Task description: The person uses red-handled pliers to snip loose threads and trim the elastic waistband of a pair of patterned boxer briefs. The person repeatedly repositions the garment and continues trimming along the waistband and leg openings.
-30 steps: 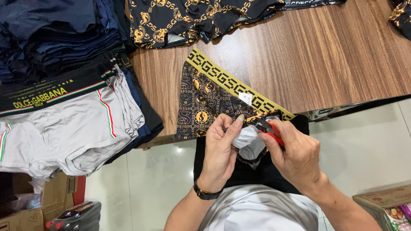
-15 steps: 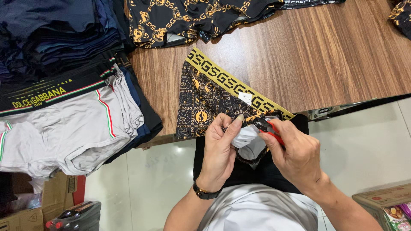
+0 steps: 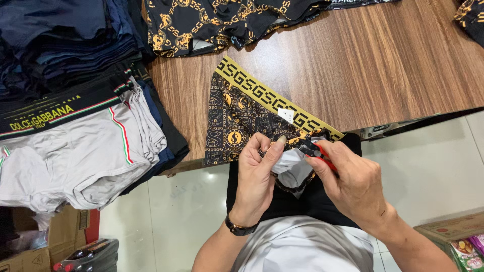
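1. Pinching the soft black-and-gold patterned briefs (image 3: pixel 242 118) at the table (image 3: pixel 383 65) edge, our left hand (image 3: pixel 257 176) closes thumb and fingers on the fabric.
2. Our right hand (image 3: pixel 353 184) grips a small red-handled tool (image 3: pixel 317 151) against the pale lining; its blades are hidden, so we cannot tell its kind.
3. A woven gold waistband runs diagonally over the wood-grain table.
4. Folded grey briefs (image 3: pixel 75 151) top a stack to the left, partly cut off.
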